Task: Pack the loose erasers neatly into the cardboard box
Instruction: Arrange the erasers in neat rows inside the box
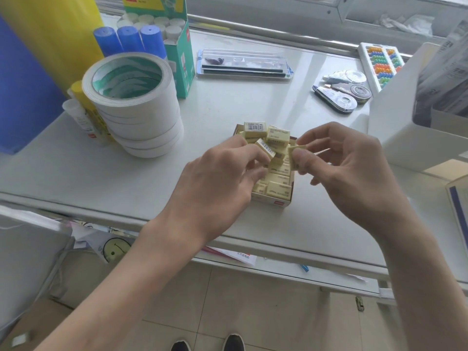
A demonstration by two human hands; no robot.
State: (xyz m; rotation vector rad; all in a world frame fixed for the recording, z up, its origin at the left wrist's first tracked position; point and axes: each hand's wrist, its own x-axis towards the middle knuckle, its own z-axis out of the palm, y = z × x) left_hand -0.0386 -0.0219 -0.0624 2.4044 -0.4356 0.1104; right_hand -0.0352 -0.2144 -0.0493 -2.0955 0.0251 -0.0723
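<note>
Cardboard is forming the small open box (278,203) that is sitting near the middle of the white table (76,168), just beneath both hands. Pale yellow erasers (278,189) are lying in tidy rows at its near end, while loose erasers (254,128) are piling crookedly above the rim at its far end, toward twelve o'clock. The left hand (217,181) is reaching in from seven o'clock and pinching a wrapped eraser (265,148) between thumb and fingertips, holding it tilted over the box. The right hand (354,168) is coming in from five o'clock and gripping a second eraser (294,155) between thumb and forefinger, its other fingers curling loosely behind. The two held pieces are hovering close together, and whether they are touching is not showing clearly. At ten o'clock from the box a stack of white tape rolls (136,110) is standing, with blue-capped glue sticks (129,39) and a green carton (181,67) rising behind it at eleven. A clear packet of drawing tools (243,63) is lying at twelve o'clock, correction tape dispensers (338,97) are resting at two, and a white bin (405,140) is standing at three o'clock, near the right hand.
</note>
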